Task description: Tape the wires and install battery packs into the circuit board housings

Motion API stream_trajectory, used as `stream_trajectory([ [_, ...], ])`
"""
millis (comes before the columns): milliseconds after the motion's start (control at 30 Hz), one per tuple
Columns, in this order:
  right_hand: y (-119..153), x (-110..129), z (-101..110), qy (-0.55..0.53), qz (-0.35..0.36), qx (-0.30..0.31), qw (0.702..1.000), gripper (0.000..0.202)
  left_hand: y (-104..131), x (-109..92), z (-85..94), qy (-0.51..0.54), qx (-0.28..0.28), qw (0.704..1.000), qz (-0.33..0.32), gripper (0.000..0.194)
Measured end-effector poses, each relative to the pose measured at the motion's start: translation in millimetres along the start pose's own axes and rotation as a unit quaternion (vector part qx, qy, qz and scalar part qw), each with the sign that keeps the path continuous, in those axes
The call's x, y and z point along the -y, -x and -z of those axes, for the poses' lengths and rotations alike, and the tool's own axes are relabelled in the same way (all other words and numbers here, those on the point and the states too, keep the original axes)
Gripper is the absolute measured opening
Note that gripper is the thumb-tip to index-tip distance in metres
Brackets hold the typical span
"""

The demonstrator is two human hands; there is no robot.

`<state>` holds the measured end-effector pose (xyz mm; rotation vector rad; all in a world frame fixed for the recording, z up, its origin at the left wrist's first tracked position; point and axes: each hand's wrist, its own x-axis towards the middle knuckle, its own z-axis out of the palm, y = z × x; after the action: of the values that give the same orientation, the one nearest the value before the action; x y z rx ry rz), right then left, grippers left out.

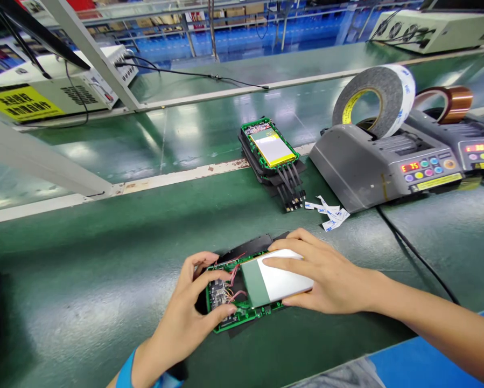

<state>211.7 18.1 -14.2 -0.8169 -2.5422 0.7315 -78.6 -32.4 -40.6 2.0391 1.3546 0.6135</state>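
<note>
A power bank case with a green rim (pixel 242 325) lies on the bench in front of me, its circuit board (pixel 218 293) exposed at the left end with thin red wires. My left hand (pixel 197 302) holds that end, thumb on the near side and fingers over the board and far edge. A flat battery (pixel 256 285), silver-white with a green end, sits over the right part of the case. My right hand (pixel 318 269) grips the battery from the right, fingers across its top and thumb at the near edge. A black cover piece (pixel 245 247) shows behind the case.
Farther back, a stack of similar open units (pixel 272 148) has short black cables hanging off. Beside it lie white tape strips (pixel 328 213) and a grey tape dispenser (pixel 371 167) with a second dispenser (pixel 468 134). A black cord (pixel 417 253) crosses the bench at right.
</note>
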Motion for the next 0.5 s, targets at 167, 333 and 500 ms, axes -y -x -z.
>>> stream_trajectory([
  [167, -0.6, 0.6, -2.6, 0.002, 0.012, -0.033, 0.999, 0.052, -3.7, 3.6, -1.1, 0.029, 0.017, 0.999, -0.006, 0.014],
  [333, -0.7, 0.9, -5.9, 0.001, 0.029, -0.062, 0.998, 0.05, -2.8, 1.8, -5.5, 0.032, 0.025, 0.999, -0.004, 0.014],
  [500, -4.0, 1.1, -7.3, -0.011, 0.059, -0.057, 0.997, 0.049, -4.8, -1.4, -4.8, 0.032, 0.064, 0.997, -0.003, 0.019],
])
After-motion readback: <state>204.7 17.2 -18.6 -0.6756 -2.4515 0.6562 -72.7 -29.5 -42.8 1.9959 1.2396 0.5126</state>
